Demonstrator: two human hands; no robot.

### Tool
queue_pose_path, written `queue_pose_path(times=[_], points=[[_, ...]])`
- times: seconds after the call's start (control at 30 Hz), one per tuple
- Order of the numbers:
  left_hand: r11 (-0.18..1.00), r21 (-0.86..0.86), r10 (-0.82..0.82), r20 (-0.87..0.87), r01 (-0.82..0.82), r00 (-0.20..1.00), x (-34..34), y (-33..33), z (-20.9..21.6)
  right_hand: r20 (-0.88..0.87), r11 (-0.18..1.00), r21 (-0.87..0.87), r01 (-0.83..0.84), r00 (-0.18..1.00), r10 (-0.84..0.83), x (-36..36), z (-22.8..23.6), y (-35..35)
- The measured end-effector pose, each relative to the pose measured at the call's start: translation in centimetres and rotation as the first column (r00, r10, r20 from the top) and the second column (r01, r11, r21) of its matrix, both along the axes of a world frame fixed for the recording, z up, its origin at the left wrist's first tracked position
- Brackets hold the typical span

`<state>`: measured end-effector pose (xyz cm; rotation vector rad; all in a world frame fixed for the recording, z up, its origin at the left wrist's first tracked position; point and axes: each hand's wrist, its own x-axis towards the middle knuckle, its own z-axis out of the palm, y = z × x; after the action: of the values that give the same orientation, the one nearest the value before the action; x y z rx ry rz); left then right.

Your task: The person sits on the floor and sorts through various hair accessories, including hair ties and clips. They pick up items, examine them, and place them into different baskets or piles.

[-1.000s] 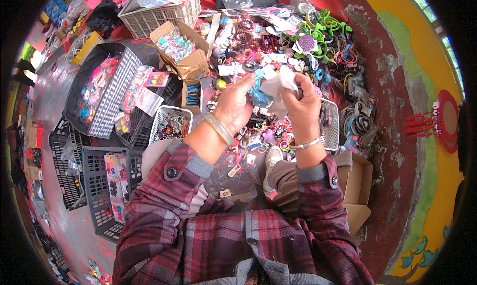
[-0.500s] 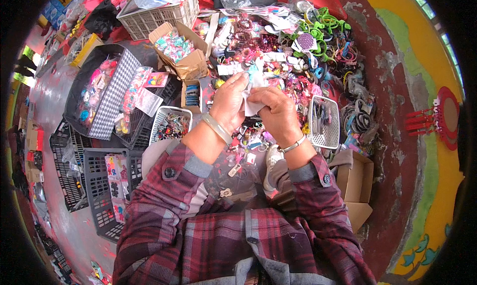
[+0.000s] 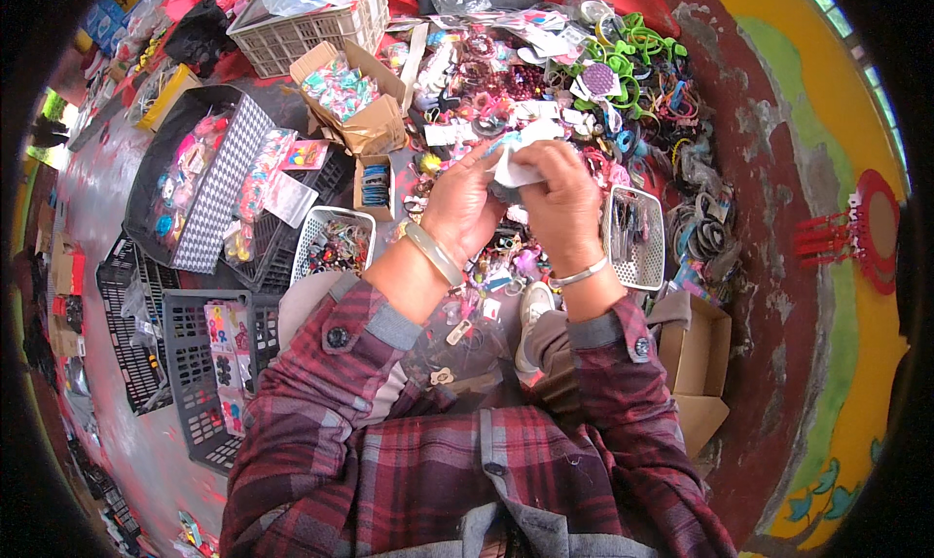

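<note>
Both hands are raised over a spread of small hair accessories [image 3: 545, 81], holding a thin white piece of paper or card [image 3: 519, 172] with a light-blue bit at its upper left. My left hand [image 3: 455, 206] has its fingertips closed at the left edge of the white piece. Its lower fingers curve toward the right hand. My right hand [image 3: 564, 193] pinches the piece from the right, the back of the hand turned up. What lies beneath the white piece between the palms is mostly hidden.
A white basket of small trinkets [image 3: 336, 242] stands left of my hands, another white basket [image 3: 633, 239] to the right. Left are an open carton of wrapped pieces [image 3: 342, 86], a houndstooth-patterned box [image 3: 226, 183] and a dark crate [image 3: 199, 363]. Green headbands [image 3: 637, 47] lie far right.
My right hand has turned and moved slightly up and right. The white piece now lies flatter and more to the right, and my left hand has shifted a little right.
</note>
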<state>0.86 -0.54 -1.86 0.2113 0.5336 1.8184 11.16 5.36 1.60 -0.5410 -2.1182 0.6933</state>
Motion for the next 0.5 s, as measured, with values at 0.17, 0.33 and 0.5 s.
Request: queue_pose_path(times=[0.17, 0.33, 0.5], points=[[0.992, -0.125, 0.019, -0.092, -0.030, 0.996, -0.2, -0.5, -0.1, 0.163, 0.985, 0.039, -0.169, 0.974, 0.160, 0.3, -0.4, -0.3], [0.987, -0.088, 0.112, -0.208, -0.133, 0.972, -0.3, -0.9, 0.6, 0.334, 0.950, 0.017, -0.311, 0.897, 0.288, 1.7, 0.0, 0.8], [0.972, 0.022, 0.230, -0.323, -0.236, 0.918, -1.9, -0.4, 0.8, 0.097, 0.998, -0.056, 0.010, 0.995, -0.005, 4.4, 0.4, 3.5]])
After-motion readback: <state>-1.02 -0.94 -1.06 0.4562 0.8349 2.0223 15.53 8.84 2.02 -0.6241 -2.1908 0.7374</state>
